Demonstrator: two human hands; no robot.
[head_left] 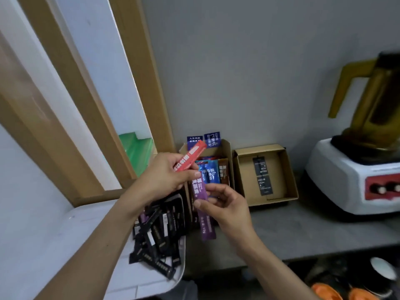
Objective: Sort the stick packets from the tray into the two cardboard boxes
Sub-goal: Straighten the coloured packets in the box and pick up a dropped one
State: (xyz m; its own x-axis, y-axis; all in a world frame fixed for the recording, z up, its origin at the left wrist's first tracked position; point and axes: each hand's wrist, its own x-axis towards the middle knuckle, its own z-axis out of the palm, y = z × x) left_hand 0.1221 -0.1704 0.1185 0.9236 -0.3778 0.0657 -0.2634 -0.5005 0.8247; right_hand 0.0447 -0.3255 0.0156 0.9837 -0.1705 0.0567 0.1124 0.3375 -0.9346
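Your left hand fingers clamp a red packet, right hand fingers a purple packet; most black packets wait in the tray.

Boxes x2: left box, right box. 1 red pkt, 1 purple pkt, 1 tray, 1 blender.

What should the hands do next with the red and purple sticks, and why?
Probably drop the purple packet, pinched by the right hand, into the left box: coloured packets already sit there, while the right box holds only black ones.
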